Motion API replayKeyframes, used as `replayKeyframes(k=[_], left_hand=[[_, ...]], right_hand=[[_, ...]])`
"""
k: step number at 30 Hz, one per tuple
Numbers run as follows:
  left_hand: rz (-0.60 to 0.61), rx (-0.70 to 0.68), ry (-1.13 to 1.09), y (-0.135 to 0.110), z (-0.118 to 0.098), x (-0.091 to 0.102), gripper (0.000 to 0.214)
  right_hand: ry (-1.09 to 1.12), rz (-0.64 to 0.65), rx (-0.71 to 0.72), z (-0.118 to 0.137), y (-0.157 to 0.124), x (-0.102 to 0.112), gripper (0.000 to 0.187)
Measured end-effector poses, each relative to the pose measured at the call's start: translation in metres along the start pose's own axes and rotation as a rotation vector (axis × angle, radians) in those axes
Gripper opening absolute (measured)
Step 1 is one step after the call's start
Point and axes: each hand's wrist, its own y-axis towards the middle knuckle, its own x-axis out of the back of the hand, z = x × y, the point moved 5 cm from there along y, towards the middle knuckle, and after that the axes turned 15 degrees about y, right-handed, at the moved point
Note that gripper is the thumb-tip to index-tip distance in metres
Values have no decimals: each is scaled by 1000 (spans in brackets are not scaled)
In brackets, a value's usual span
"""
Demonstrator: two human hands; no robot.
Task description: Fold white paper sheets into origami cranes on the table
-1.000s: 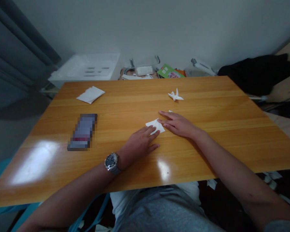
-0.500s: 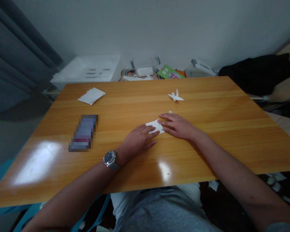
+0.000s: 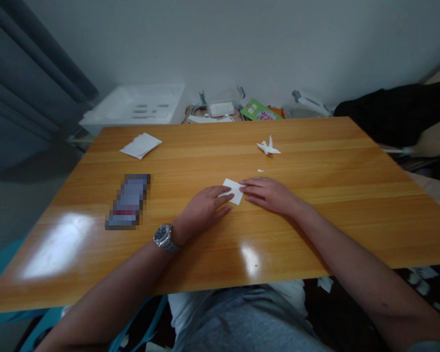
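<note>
A small white square of paper point(image 3: 235, 192) lies flat on the wooden table point(image 3: 190, 254), one corner turned toward me. My left hand point(image 3: 205, 208), with a metal watch on its wrist, rests on the paper's left side, fingers stretched out. From the right, my right hand point(image 3: 269, 194) lies flat with its fingertips touching the paper's right corner. Just beyond the right hand is a tiny scrap of paper point(image 3: 260, 170). Farther back stands a folded white paper crane point(image 3: 269, 146), wings spread.
A stack of white paper point(image 3: 141, 146) lies at the table's back left, with a blurred phone point(image 3: 129, 201) nearer me. Behind the table are a white foam tray point(image 3: 132, 105) and a green booklet point(image 3: 260, 110). Paper pieces point(image 3: 325, 284) lie on the floor.
The paper has turned, and more of it shows between my hands. My left hand has shifted slightly left, and my right fingers have come closer together. The view has moved a little.
</note>
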Motion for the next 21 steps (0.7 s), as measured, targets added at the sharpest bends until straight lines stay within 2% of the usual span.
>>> replayKeyframes(k=[11, 18, 21], left_hand=[[-11, -3, -103, 5, 1, 0, 26], [-20, 17, -116, 6, 2, 2, 30], [-18, 15, -107, 6, 1, 2, 29]], right_hand=[[106, 7, 43, 8, 5, -8, 27], [118, 30, 71, 13, 4, -9, 38], [88, 37, 94, 15, 4, -10, 32]])
